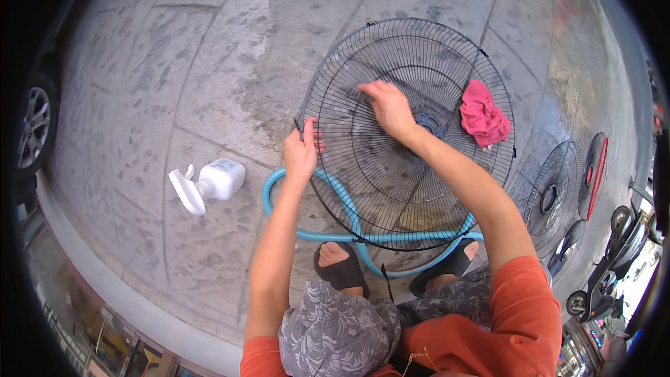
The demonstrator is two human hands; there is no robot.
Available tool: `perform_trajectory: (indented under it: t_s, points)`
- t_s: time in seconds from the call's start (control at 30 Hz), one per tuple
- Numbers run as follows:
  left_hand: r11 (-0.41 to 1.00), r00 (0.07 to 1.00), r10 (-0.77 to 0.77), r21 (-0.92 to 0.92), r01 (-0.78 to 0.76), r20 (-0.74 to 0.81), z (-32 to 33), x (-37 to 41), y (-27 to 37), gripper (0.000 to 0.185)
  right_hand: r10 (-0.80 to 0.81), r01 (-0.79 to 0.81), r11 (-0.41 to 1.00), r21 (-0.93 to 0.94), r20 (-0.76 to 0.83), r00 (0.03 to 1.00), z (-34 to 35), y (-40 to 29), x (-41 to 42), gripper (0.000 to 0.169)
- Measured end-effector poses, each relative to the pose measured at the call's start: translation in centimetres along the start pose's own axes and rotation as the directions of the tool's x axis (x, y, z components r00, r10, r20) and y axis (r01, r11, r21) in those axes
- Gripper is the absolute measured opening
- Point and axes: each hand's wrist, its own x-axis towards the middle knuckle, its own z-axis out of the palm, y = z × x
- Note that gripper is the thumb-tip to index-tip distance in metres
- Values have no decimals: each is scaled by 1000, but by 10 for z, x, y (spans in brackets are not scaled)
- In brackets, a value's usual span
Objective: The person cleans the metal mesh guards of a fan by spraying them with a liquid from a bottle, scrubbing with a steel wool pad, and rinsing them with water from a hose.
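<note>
A large round black wire fan guard [403,183] lies over the paving in front of my feet. At its left rim, beside a dark clip, my left hand [302,149] grips the edge, with some fingers behind the wires. My right hand [388,109] is over the guard, left of its hub [429,126]; its fingertips are blurred, and whether they hold something cannot be told. A crumpled pink-red cloth [484,115] rests on the wires at the right. Under the guard runs a light blue hose [324,236], partly seen through the wires.
A white spray bottle [222,179] lies on its side at the left. Further fan guards [555,196], one with a red part [596,178], are at the right. A car wheel [35,128] shows at the far left, a parked motorcycle [602,272] at the lower right.
</note>
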Motion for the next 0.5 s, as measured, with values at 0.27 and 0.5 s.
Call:
perform_trajectory:
  t_s: [0.27,0.5]
  points:
    - [976,989,133,184,-119,-67,-9,-73,-32,19,278,-361,924,-123,-433,858,-89,84,31,30]
    - [988,998,-60,-144,61,18,3,-82,-50,22,-131,59,947,315,215,968,32,-73,-8,29]
